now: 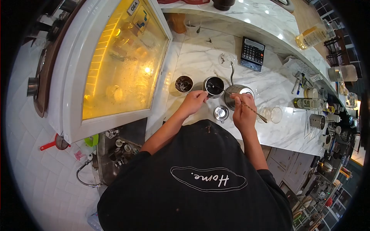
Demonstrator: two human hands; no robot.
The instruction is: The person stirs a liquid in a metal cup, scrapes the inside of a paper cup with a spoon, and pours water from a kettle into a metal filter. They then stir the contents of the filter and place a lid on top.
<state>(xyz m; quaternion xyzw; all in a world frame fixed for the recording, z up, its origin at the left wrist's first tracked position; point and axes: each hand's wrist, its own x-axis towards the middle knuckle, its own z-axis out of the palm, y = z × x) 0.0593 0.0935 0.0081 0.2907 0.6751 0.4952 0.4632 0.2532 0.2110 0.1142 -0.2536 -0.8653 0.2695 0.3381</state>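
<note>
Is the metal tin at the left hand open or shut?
Open: the metal tin shows dark contents, and the spoon in the right hand dips into it.

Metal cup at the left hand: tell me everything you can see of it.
The metal cup is small, round and steel-looking, with a shiny rim and a dark inside; what fills it cannot be told. It stands upright on the marble counter. The left hand holds its near side, and a long thin stick held by the right hand dips into it.
</note>
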